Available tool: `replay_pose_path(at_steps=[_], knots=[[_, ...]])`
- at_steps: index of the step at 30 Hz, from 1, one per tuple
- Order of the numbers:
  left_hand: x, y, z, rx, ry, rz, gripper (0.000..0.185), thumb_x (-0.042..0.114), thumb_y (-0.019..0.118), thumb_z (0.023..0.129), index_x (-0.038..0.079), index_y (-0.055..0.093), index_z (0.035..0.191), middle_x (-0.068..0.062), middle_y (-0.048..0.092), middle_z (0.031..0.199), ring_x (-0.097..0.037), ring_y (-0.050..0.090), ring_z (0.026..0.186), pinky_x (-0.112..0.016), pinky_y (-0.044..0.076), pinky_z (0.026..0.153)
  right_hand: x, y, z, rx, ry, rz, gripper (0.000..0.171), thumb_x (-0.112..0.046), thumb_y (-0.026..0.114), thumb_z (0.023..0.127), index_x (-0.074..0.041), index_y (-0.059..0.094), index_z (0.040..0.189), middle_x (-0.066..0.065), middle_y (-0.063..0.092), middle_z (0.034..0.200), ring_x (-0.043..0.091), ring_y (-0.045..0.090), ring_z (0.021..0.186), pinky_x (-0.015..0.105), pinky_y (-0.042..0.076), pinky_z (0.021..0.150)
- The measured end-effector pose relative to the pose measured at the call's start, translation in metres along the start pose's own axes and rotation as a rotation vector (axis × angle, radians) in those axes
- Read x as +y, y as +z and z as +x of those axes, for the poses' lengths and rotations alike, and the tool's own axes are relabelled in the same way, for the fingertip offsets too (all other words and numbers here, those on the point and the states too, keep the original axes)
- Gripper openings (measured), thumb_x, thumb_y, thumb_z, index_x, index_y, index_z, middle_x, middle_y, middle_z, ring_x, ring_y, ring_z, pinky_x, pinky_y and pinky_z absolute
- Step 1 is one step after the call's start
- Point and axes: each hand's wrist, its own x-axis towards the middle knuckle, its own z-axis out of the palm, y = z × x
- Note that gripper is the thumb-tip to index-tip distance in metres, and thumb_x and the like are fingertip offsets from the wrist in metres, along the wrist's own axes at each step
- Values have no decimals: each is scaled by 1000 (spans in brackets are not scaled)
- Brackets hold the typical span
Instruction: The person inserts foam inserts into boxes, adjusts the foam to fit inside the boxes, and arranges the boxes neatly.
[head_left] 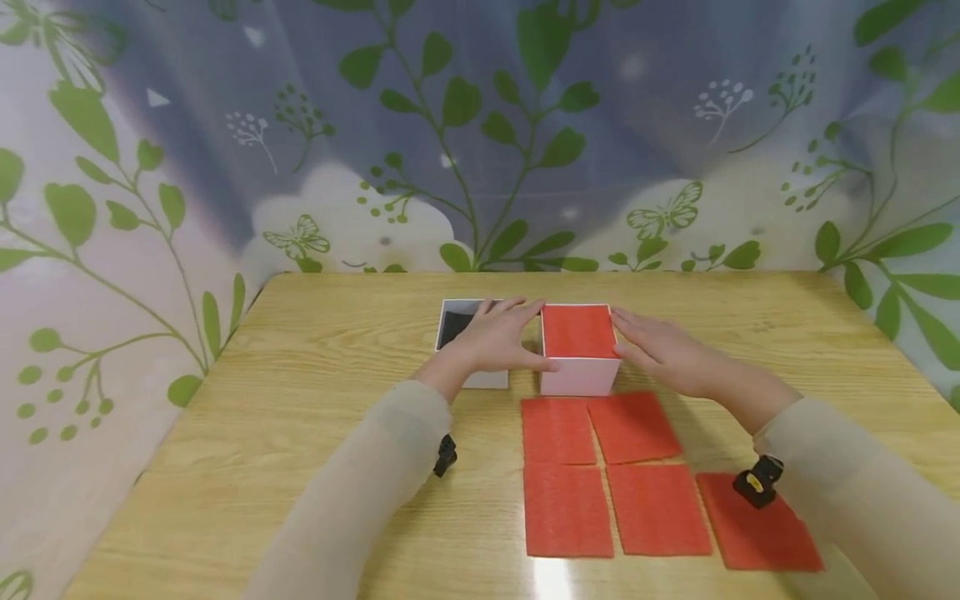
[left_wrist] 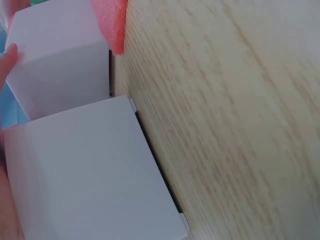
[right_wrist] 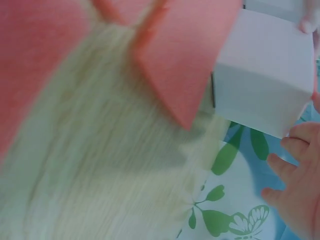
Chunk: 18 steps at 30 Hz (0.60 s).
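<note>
A white box [head_left: 577, 377] stands on the table, with a red square sheet [head_left: 577, 332] filling its top up to the rim. My left hand [head_left: 502, 333] reaches over a second white box [head_left: 486, 381] and sets its thumb and index fingertip at the near and far left corners of the red-topped box. On the opposite side, my right hand [head_left: 671, 354] has fairly straight fingers against the right wall and thumb at the near right corner. Dark material [head_left: 453, 325] lies inside the second box, partly hidden by my left hand. In the right wrist view several fingers [right_wrist: 282, 167] are spread beside the box.
Several red foam-like squares lie in front of the box, including a tilted one [head_left: 636, 427] close to it and one [head_left: 772, 525] beneath my right forearm. The wooden table [head_left: 337, 350] backs onto a leaf-patterned curtain [head_left: 480, 150].
</note>
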Motion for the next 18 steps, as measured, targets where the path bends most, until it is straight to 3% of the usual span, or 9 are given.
replay_pose_path(at_steps=[7, 11, 18], knots=[[-1, -1, -1, -1, 9, -15, 99, 68, 60, 75, 20, 17, 151, 3, 31, 149, -17, 10, 141, -47, -2, 111, -5, -6, 5, -14, 23, 27, 69, -38, 46, 97, 2, 20, 147, 23, 16, 151, 43, 18, 135, 58, 19, 105], [-2, -1, -2, -1, -6, -4, 99, 68, 60, 75, 22, 16, 151, 4, 31, 149, -16, 10, 141, -46, -2, 112, -12, -7, 8, 26, 2, -40, 68, -34, 53, 95, 4, 27, 144, 24, 24, 148, 43, 25, 133, 57, 23, 104], [-3, 1, -1, 5, 1, 13, 99, 68, 60, 75, 20, 18, 151, 3, 32, 148, -18, 11, 141, -47, 1, 111, -31, 6, 5, 212, -294, -262, 40, -9, 70, 82, 1, 62, 119, 17, 62, 117, 33, 58, 106, 48, 47, 86]])
